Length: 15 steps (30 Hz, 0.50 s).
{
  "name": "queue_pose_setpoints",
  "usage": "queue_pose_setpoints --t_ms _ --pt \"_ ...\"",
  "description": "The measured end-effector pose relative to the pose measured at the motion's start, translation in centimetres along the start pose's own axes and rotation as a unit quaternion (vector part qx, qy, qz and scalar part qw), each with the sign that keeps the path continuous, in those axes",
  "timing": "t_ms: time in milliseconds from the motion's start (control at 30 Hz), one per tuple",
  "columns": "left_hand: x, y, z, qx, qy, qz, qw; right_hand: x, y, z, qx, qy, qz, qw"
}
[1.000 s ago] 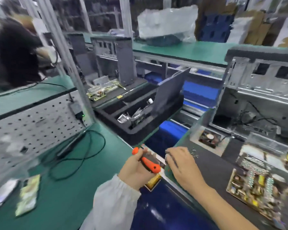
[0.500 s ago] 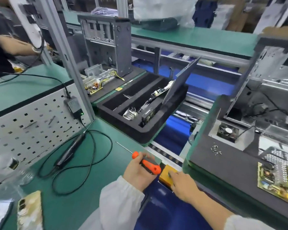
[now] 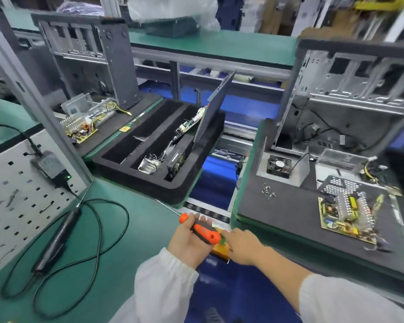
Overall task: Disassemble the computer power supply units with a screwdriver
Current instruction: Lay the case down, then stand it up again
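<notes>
My left hand (image 3: pixel 187 241) grips an orange and black screwdriver (image 3: pixel 203 229), its thin shaft pointing up and left. My right hand (image 3: pixel 245 245) lies beside it, fingers reaching onto a small yellow-orange part (image 3: pixel 222 251) at the conveyor's edge; the fingertips are hidden behind the screwdriver handle. On the black mat (image 3: pixel 278 220) to the right lie a bare power supply circuit board (image 3: pixel 348 215), a perforated metal cover (image 3: pixel 338 186), a small fan in a metal shell (image 3: pixel 279 165) and several loose screws (image 3: pixel 267 193).
A black foam tray (image 3: pixel 149 183) with parts stands ahead. An electric screwdriver with its cable (image 3: pixel 58 236) lies on the green bench at left, beside a pegboard (image 3: pixel 16 199). Open computer cases (image 3: pixel 359 78) stand at right and back left. A blue conveyor (image 3: pixel 219 169) runs between the benches.
The view has swung down and left over the second. My right hand has come off the black mat to the small yellow part by the screwdriver. My left hand keeps its grip.
</notes>
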<state>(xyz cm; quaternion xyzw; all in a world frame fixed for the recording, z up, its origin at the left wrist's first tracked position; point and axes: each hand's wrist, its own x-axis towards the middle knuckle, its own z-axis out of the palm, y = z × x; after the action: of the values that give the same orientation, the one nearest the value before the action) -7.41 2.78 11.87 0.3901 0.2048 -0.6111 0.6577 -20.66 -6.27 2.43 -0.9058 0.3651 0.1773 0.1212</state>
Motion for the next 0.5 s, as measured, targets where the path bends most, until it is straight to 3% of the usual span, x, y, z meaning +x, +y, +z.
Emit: queue_pose_setpoints --t_ms 67,100,167,233,400,500 --pt "0.3 -1.0 1.1 0.017 -0.011 0.017 1.000 -1.5 -0.1 -2.2 0.138 0.074 0.023 0.987" --pt "0.3 -1.7 1.8 0.033 -0.021 0.024 0.999 -2.5 0.0 -3.5 0.234 0.118 0.037 0.964" --pt "0.0 -3.5 3.2 0.086 -0.059 0.031 0.994 -4.6 0.7 -6.2 0.414 0.183 0.058 0.890" --pt "-0.3 -5.7 4.9 0.145 -0.105 0.044 0.983 -6.9 2.0 -8.5 0.508 0.204 0.070 0.834" --pt "-2.0 -12.8 9.8 0.223 -0.188 0.055 0.955 -13.0 7.4 -10.1 0.424 0.204 0.098 0.877" --pt "-3.4 -18.0 12.6 0.235 -0.217 0.027 0.947 -18.1 11.5 -10.4 0.429 0.214 0.107 0.871"
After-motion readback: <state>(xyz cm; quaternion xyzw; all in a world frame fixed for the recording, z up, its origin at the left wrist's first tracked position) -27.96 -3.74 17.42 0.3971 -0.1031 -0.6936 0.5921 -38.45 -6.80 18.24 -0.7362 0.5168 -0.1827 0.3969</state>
